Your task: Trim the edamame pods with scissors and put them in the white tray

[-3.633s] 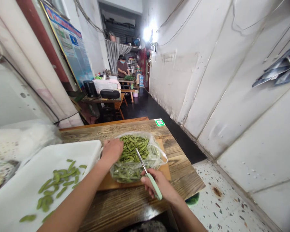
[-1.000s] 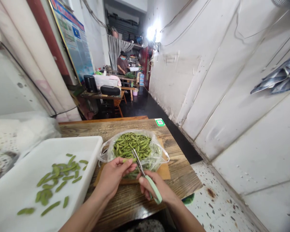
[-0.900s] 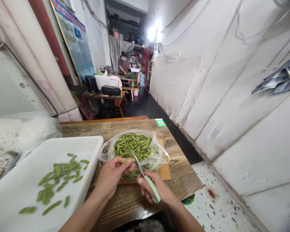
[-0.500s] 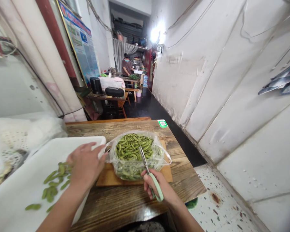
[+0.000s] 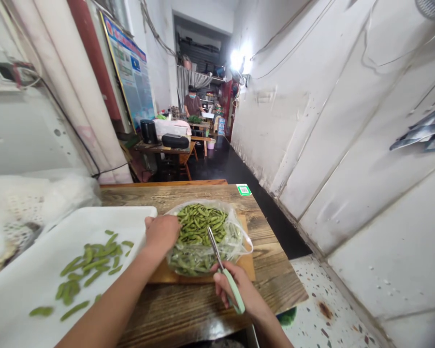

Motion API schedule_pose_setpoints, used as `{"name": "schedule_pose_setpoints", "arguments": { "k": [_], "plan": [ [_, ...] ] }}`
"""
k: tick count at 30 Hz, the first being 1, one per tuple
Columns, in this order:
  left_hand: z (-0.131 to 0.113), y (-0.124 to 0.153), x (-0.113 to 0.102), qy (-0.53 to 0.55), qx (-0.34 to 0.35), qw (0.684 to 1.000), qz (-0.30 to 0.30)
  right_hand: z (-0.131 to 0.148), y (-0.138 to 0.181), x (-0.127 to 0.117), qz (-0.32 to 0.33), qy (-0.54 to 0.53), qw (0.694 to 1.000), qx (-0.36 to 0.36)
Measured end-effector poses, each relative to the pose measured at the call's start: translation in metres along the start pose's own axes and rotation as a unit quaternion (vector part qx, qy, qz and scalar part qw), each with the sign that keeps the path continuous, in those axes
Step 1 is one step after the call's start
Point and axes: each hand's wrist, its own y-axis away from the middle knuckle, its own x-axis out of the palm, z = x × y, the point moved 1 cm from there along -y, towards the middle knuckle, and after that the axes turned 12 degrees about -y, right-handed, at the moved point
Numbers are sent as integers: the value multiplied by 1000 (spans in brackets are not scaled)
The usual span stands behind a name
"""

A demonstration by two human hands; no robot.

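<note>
A clear plastic bag (image 5: 235, 244) full of green edamame pods (image 5: 199, 222) sits on a wooden cutting board (image 5: 249, 268). At the bag's left edge, my left hand (image 5: 163, 234) reaches onto the pods; its fingertips are hidden, so I cannot make out whether it grips any. My right hand (image 5: 235, 285) is closed around the pale green handles of a pair of scissors (image 5: 235, 290), whose blades point up and away over the front of the pods. To the left, more edamame pods (image 5: 97, 263) lie loose in a white plastic tray (image 5: 137, 212).
The wooden table (image 5: 275, 270) carries a green QR-code sticker (image 5: 244, 190) at its far corner. Plastic-wrapped goods (image 5: 18, 208) lie at the far left. Further back, a person (image 5: 193, 102) stands at another table. A white wall (image 5: 348, 145) runs along the right.
My left hand has moved right, from over the white tray to the bag's left edge, and more loose pods now show in the tray. The scissors remain in my right hand.
</note>
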Motion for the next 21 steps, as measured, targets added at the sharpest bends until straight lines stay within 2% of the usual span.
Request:
{"name": "schedule_pose_setpoints", "arguments": {
  "k": [2, 5, 8, 13, 16, 21],
  "plan": [
    [-2, 5, -7, -1, 0, 1000, 1, 2, 0, 1, -2, -3, 1000, 7],
    [-13, 19, -15, 92, 21, 995, 28, 9, 1, 5, -5, -2, 1000, 21],
    [-27, 35, -18, 195, 19, 978, 76, 19, 4, 9, -10, 1, 1000, 21],
    [-36, 51, -17, 298, 2, 942, 154, 29, 11, 14, -4, 10, 1000, 29],
    [-35, 54, -17, 311, -3, 936, 164, 31, 13, 14, 3, 12, 1000, 21],
    [-36, 58, -19, 284, 10, 945, 162, 32, 14, 16, 0, 20, 1000, 18]
  ]
}}
